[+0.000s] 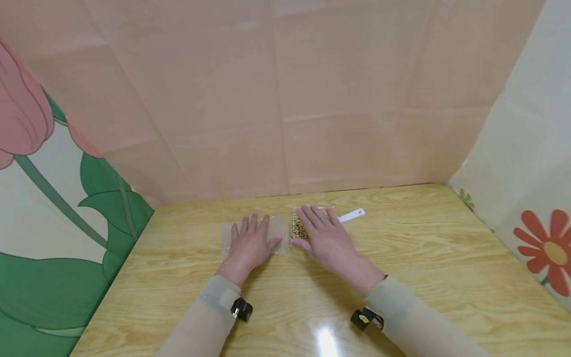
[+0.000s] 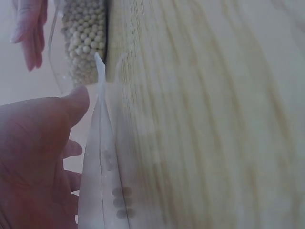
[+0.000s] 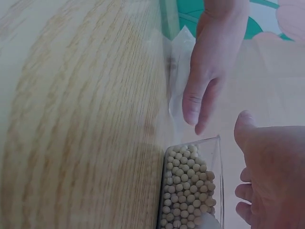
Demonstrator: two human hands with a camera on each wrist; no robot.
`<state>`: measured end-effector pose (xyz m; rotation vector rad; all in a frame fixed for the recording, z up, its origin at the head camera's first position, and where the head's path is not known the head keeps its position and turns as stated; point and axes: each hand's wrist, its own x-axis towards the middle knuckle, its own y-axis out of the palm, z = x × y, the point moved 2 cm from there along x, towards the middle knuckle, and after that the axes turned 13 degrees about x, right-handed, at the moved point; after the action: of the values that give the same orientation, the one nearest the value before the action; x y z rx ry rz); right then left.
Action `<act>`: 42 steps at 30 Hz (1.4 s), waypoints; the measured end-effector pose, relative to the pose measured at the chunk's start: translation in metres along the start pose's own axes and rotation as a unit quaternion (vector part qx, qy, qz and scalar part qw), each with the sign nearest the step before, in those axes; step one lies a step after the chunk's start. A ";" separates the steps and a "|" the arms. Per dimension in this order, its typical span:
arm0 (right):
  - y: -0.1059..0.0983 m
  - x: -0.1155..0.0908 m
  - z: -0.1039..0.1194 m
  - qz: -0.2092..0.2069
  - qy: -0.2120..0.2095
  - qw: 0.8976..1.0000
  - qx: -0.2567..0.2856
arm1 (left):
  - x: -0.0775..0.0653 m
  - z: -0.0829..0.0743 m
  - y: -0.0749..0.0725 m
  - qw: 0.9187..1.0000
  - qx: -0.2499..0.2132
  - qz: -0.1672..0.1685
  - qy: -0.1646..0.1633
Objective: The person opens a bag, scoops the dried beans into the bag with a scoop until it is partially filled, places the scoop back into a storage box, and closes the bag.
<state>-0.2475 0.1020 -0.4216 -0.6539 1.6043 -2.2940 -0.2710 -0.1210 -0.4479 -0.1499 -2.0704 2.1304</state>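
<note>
My left hand (image 1: 250, 243) lies with fingers spread over a clear plastic bag (image 1: 279, 230). In the left wrist view a few round beads (image 2: 120, 202) show through the bag's side. To the right, my right hand (image 1: 327, 243) is stretched out over a clear box (image 3: 220, 157) of pale beige beads (image 3: 188, 186). The palm is a little apart from the box wall in the right wrist view, and the hand hides much of the box from above. A white spoon's handle (image 1: 352, 215) sticks out beyond the right fingers; its other end is covered.
The wooden table (image 1: 424, 258) runs back to a plain pinkish backdrop (image 1: 276, 124). Printed flower panels stand at the left (image 1: 53, 223) and right (image 1: 535, 198) sides. Bag and box sit side by side near the table's back edge.
</note>
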 end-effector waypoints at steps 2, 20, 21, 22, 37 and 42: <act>0.000 0.000 0.000 -0.001 -0.001 1.000 0.000 | -0.001 0.000 0.000 1.000 -0.003 0.001 0.001; -0.001 -0.001 0.001 -0.004 0.007 0.999 0.046 | -0.001 -0.001 -0.002 1.000 0.002 0.015 -0.010; -0.001 -0.001 0.001 -0.008 0.008 0.999 0.052 | 0.000 -0.001 -0.003 1.000 0.005 0.015 -0.013; 0.000 0.000 0.001 -0.010 0.009 0.998 0.056 | 0.000 0.000 -0.003 1.000 0.007 0.013 -0.015; -0.002 0.003 0.004 -0.109 -0.024 0.988 0.102 | 0.001 0.010 -0.008 0.997 0.018 -0.071 -0.019; -0.006 0.002 0.008 -0.147 -0.017 0.981 0.124 | -0.001 0.011 -0.013 0.995 -0.001 -0.092 -0.024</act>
<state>-0.2451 0.0971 -0.4135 -0.9098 1.2450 -2.6172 -0.2719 -0.1319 -0.4343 0.0903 -2.0246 2.0409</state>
